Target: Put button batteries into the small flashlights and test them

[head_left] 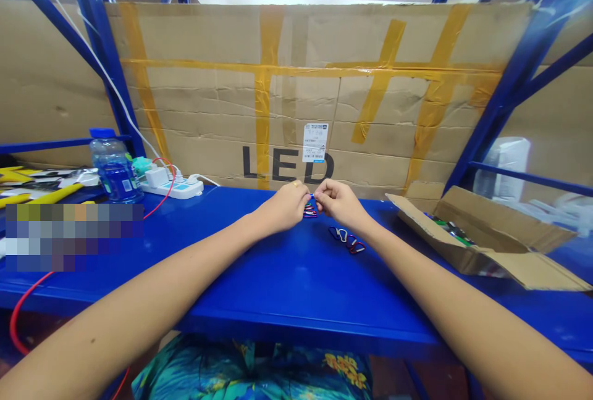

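My left hand (pixel 288 205) and my right hand (pixel 340 204) meet over the far middle of the blue table. Both are closed, fingertips pinched around a small blue carabiner (pixel 312 196) that is mostly hidden by the fingers. Just below them lies a close row of coloured carabiners (pixel 310 210), partly covered by my left hand. To the right, near my right wrist, several loose carabiners (pixel 343 236) in dark blue, silver and red lie in a slanting line on the table.
An open cardboard box (pixel 482 258) with green and dark items inside stands at the right. At the left are a blue-capped bottle (pixel 113 165), a white power strip (pixel 178 189) and a red cable (pixel 162 207). A large taped cardboard sheet (pixel 208 116) closes off the back.
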